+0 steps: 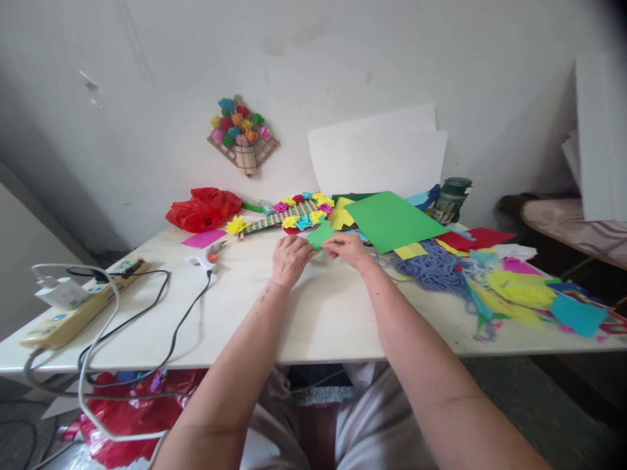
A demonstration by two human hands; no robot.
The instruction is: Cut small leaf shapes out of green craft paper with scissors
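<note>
A small piece of green paper (321,234) is held up between both hands over the middle of the white table. My left hand (290,258) grips its left lower side, fingers bent and closed. From the right, my right hand (345,249) pinches the paper's lower right edge between thumb and fingers. Just behind the hands lies a woven strip craft (274,220) trimmed with yellow, pink, red and blue paper flowers. A large green paper sheet (394,220) rests beyond my right hand.
A white glue gun (202,261) with a black cord lies left, near a yellow power strip (83,310). Blue yarn (431,267) and paper scraps spread along the right. A red plastic bag (203,210) and a dark jar (451,199) stand at the back.
</note>
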